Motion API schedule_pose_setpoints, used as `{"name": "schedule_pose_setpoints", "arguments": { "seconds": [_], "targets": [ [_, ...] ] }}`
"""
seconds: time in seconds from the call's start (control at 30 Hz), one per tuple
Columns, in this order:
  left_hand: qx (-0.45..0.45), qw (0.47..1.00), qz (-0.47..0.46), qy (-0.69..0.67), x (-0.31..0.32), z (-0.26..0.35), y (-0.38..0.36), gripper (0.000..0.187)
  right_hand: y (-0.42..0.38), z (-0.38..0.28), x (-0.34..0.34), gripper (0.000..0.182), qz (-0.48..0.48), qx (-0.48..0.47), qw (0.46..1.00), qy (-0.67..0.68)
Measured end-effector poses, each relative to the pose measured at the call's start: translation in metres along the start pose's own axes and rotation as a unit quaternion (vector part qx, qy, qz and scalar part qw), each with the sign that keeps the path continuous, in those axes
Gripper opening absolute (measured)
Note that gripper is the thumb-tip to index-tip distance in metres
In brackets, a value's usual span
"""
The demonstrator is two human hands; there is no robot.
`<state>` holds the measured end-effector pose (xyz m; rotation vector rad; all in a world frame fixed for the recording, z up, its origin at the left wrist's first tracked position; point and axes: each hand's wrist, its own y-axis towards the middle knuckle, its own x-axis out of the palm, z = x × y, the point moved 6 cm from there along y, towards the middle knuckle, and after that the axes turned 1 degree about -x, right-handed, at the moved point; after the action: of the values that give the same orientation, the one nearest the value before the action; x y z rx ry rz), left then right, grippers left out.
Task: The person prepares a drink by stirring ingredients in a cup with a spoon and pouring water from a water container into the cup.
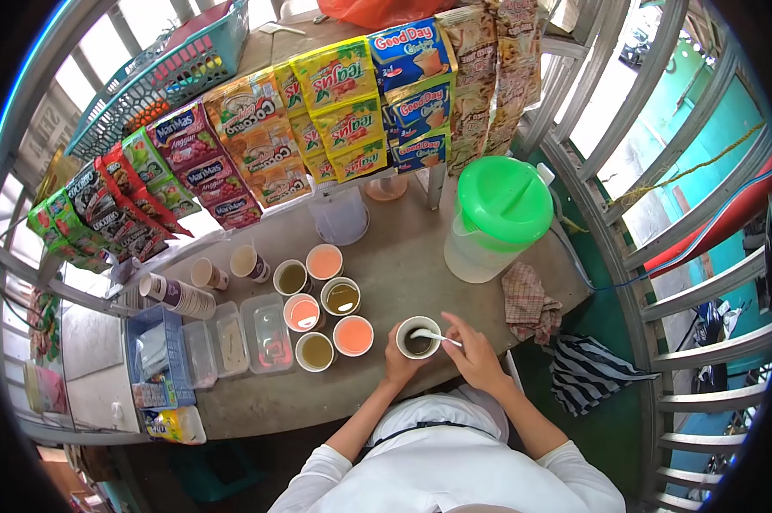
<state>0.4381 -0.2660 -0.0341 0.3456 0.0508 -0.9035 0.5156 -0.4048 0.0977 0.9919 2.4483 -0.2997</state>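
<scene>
A paper cup [400, 333] with dark liquid stands near the table's front edge, and my left hand [400, 366] is wrapped around its near left side. In my right hand [478, 359] is a white spoon [441, 338], gripped by the handle, its bowl dipped into the cup. To the left are three cups of orange drink, one being the nearest orange cup [353, 335]. Among them stand three cups of brownish-green drink, including a front cup [315, 351] and a back cup [292, 278].
A pitcher with a green lid [504, 203] stands at the right, near a checked cloth [531, 299]. Stacked paper cups [177, 296], clear plastic containers [266, 333] and a blue basket [159, 355] occupy the left. Drink sachets [343, 107] hang from the shelf behind.
</scene>
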Motion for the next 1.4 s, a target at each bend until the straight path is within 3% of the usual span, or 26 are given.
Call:
{"name": "schedule_pose_setpoints", "arguments": {
  "seconds": [0.03,0.13,0.17,0.23,0.3,0.37,0.47,0.57,0.7,0.9,1.17,1.4],
  "targets": [
    [0.0,1.0,-0.005,0.005,0.001,0.005,0.004,0.088,0.002,0.006,-0.003,0.057,0.012,0.017,1.0,0.006],
    [-0.057,0.996,-0.002,-0.065,0.007,0.001,0.007,0.088,0.002,0.01,-0.035,0.068,0.173,-0.088,0.981,-0.004],
    [-0.061,0.996,-0.01,-0.06,0.008,0.001,0.007,0.088,0.001,0.017,-0.053,0.068,0.228,-0.056,0.972,0.005],
    [-0.047,0.996,-0.008,-0.074,0.008,0.008,0.009,0.088,0.012,0.053,-0.096,0.064,0.374,-0.027,0.914,0.158],
    [-0.026,0.996,0.005,-0.088,0.007,0.014,0.014,0.087,0.038,0.078,-0.144,0.067,0.407,0.063,0.885,0.219],
    [-0.013,0.998,0.008,-0.067,0.005,0.021,0.017,0.089,0.088,0.118,-0.178,0.064,0.352,0.08,0.893,0.269],
    [0.015,0.999,0.015,-0.049,0.005,0.041,0.023,0.09,0.154,0.081,-0.189,0.059,0.113,0.03,0.842,0.527],
    [0.024,1.0,-0.002,-0.014,0.004,0.061,0.027,0.09,0.204,0.11,-0.207,0.046,0.09,-0.008,0.86,0.503],
    [0.008,1.0,-0.017,0.011,0.003,0.07,0.026,0.088,0.213,0.11,-0.205,0.04,0.059,-0.006,0.857,0.511],
    [-0.042,0.998,-0.05,-0.021,0.0,0.063,0.022,0.089,0.205,0.094,-0.186,0.052,-0.045,-0.024,0.876,0.479],
    [-0.059,0.991,-0.119,-0.03,-0.009,0.073,0.017,0.086,0.163,0.001,-0.149,0.06,-0.03,-0.098,0.9,0.425],
    [-0.074,0.986,-0.149,-0.03,-0.01,0.069,0.013,0.084,0.143,-0.023,-0.132,0.066,-0.069,-0.116,0.918,0.374]
  ]
}}
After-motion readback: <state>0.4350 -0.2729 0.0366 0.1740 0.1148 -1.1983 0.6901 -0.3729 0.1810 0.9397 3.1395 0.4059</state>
